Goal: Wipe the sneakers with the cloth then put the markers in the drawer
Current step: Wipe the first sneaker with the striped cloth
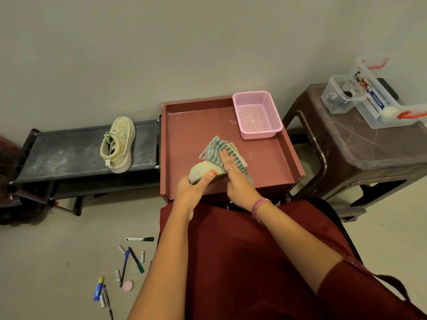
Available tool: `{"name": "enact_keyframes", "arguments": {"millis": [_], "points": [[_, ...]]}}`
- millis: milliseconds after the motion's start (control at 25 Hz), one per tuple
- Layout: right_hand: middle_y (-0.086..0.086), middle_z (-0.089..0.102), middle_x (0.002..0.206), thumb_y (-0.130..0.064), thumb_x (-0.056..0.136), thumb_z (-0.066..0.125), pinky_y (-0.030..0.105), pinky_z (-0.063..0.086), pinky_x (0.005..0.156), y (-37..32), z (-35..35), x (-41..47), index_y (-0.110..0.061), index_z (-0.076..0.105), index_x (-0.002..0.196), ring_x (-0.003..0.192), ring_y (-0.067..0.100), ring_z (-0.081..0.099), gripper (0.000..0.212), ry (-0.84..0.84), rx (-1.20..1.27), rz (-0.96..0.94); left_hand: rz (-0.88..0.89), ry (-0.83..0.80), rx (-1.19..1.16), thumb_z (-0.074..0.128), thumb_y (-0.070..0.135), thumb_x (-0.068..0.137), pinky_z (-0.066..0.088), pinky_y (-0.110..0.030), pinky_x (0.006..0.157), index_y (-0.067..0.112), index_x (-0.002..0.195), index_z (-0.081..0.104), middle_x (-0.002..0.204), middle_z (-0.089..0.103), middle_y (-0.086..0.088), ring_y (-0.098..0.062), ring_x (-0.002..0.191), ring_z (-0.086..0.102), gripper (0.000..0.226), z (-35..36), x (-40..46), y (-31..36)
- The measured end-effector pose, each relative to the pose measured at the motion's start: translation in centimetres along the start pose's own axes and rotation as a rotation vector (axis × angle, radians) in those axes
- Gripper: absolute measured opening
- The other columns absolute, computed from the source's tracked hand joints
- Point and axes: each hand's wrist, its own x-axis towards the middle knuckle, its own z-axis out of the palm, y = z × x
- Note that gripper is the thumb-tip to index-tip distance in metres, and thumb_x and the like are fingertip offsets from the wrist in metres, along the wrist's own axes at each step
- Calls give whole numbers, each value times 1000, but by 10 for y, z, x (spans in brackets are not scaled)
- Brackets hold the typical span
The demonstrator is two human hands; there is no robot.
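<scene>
Just one view, head-mounted, wide-angle, so edges bend a fair bit. Looking forward and steeply down from seated height. Red tray (286, 155) dead centre, close, within arm reach. Black rack (69, 151) off left, brown stool (346, 144) off right, wall up top, floor and own lap along bottom edge.

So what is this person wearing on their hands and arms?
Both forearms are bare. The left hand has orange-painted nails. The right hand has orange nails too, a thin ring on one finger, and a pink band with threads around the wrist.
</scene>
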Motion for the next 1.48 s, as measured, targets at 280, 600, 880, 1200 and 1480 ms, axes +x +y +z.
{"name": "enact_keyframes", "arguments": {"millis": [280,600,880,1200,1480], "points": [[-12,1,156,23,78,29,10,-2,113,4,8,-5,-18,7,151,144,3,-9,86,14,33,-112,50,7,2,79,41,74,47,-22,68,12,102,69,69,66,15,7,59,58,41,1,14,1],[-1,-9,159,24,76,46,34,9,120,54,5,38,-19,-7,150,146,14,-7,100,53,-237,112,-47,147,-139,78,51,69,48,-21,85,17,121,56,113,66,5,-6,103,61,65,-12,19,-16],[-5,-10,159,23,80,33,14,-3,110,14,30,23,-17,-2,151,144,10,-13,89,47,-42,80,1,162,-291,82,32,68,49,-34,96,12,123,55,116,67,-5,-18,110,64,65,-16,30,-37],[6,1,160,18,86,33,40,12,119,32,-3,66,-13,4,151,147,22,0,78,86,-443,70,-10,161,-293,79,21,75,47,-39,102,11,126,53,116,67,-4,-15,109,64,58,-15,33,-43],[-3,1,160,20,81,36,21,1,113,-14,34,25,-16,6,151,147,14,-6,85,72,-158,-3,83,222,-195,71,15,83,52,-17,78,26,108,52,105,64,4,-7,96,63,33,-13,33,-47]]}}
